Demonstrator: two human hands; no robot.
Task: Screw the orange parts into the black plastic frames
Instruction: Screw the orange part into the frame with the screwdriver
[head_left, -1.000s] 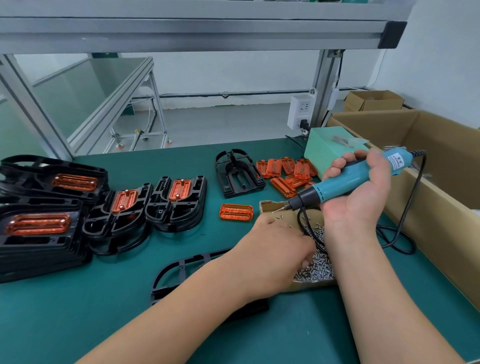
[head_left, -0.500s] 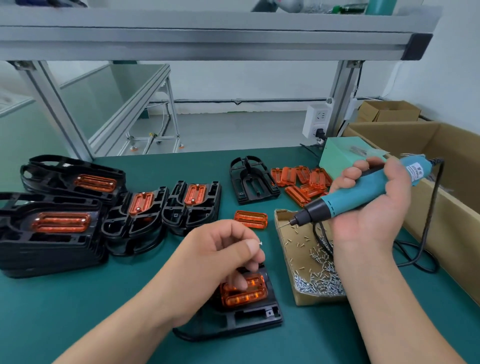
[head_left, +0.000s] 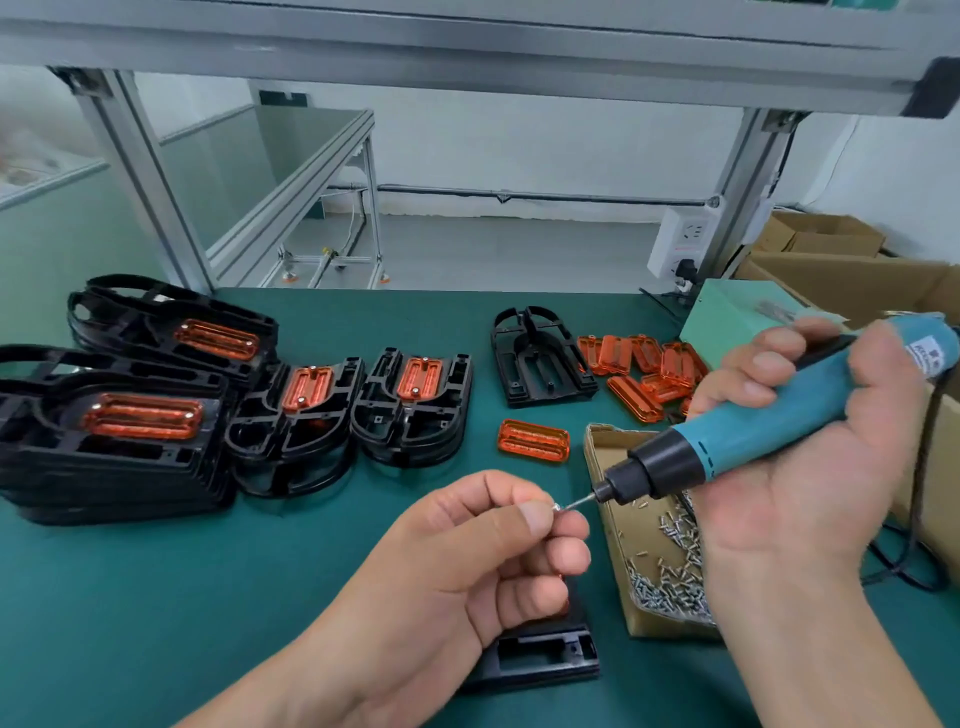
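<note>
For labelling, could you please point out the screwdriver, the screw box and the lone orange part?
screwdriver (head_left: 753, 436): head view, teal body.
screw box (head_left: 615, 444): head view, bare far corner.
lone orange part (head_left: 534, 441): head view, centre.

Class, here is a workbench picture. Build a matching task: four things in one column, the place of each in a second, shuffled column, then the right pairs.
Things
1 screw
2 blue screwdriver
3 single orange part
4 heap of loose screws

Places
A in the cardboard box
B gripped in the right hand
C pinched by the left hand
D alone on the green mat

Pairs: 1-C, 2-B, 3-D, 4-A
</note>
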